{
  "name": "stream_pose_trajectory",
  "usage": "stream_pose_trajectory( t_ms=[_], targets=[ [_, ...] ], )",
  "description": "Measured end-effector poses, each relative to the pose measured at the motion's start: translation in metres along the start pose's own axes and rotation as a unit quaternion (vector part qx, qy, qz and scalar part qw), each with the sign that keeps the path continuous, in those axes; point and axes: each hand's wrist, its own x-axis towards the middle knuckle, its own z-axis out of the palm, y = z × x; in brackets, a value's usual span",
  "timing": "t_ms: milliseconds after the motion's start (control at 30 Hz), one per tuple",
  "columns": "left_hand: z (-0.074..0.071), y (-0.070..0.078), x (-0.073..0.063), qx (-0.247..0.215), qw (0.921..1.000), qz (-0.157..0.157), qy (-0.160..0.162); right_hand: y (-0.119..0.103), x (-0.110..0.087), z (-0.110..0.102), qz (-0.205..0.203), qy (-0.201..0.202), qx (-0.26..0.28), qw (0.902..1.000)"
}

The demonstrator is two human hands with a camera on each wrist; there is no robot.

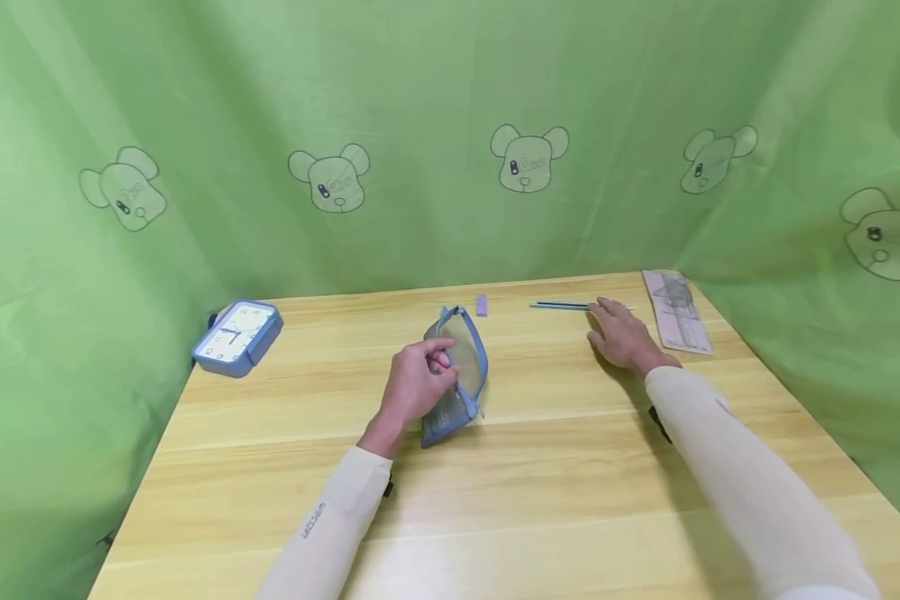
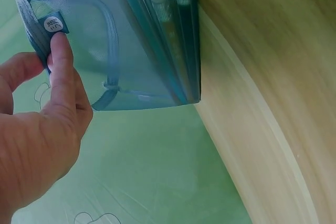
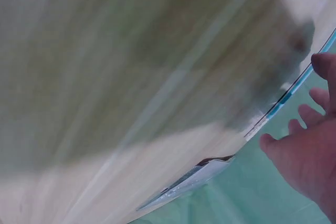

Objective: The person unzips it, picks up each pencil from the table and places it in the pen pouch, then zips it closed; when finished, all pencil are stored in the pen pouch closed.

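My left hand (image 1: 414,381) pinches the zippered rim of a blue mesh pencil case (image 1: 446,417), its thumb and finger at a small label tag (image 2: 53,23). The case stands tilted on the table with its mouth unzipped and gaping. Several pens (image 2: 152,35) show through the mesh in the left wrist view. My right hand (image 1: 621,335) reaches over slim blue pens or pencils (image 1: 558,305) at the back of the table. Its fingers are loosely bent above their right part; whether they touch is unclear.
A purple eraser (image 1: 482,305) lies behind the pencil case. At the right back edge rests a flat pack with rulers (image 1: 678,312). A blue alarm clock (image 1: 238,337) stands at the left edge of the wooden table (image 1: 555,500). Green curtain (image 1: 435,83) surrounds the table's back and sides.
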Motion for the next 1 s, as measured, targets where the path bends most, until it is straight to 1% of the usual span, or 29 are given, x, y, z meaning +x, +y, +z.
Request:
stream_pose_trajectory(
  t_ms=[133, 233, 433, 667, 733, 867, 1000],
  targets=[
    [0.0001, -0.0012, -0.0002, 0.007, 1.0000, -0.001, -0.003, -0.0004, 0.0033, 0.0024, 0.014, -0.032, -0.003, 0.9994],
    [0.0001, -0.0015, 0.0003, 0.009, 1.0000, -0.001, -0.002, -0.0020, 0.0046, 0.0016, 0.027, -0.042, -0.009, 0.9987],
    [-0.0007, -0.0004, 0.0007, 0.012, 0.9999, 0.000, 0.002, -0.0057, 0.0066, -0.0027, 0.030, -0.030, -0.012, 0.9990],
    [-0.0017, -0.0001, 0.0002, 0.010, 0.9999, -0.002, -0.004, -0.0053, 0.0069, -0.0007, 0.018, -0.049, -0.018, 0.9985],
    [-0.0022, 0.0001, 0.0003, 0.011, 0.9999, -0.001, -0.003, -0.0046, 0.0076, 0.0000, 0.022, -0.043, -0.018, 0.9987],
    [-0.0028, -0.0005, 0.0006, 0.014, 0.9999, 0.002, 0.001, -0.0066, 0.0085, -0.0005, 0.029, -0.020, -0.015, 0.9993],
    [-0.0027, -0.0018, 0.0008, 0.012, 0.9999, 0.001, 0.001, -0.0093, 0.0088, -0.0006, 0.008, -0.023, -0.029, 0.9993]
  ],
)
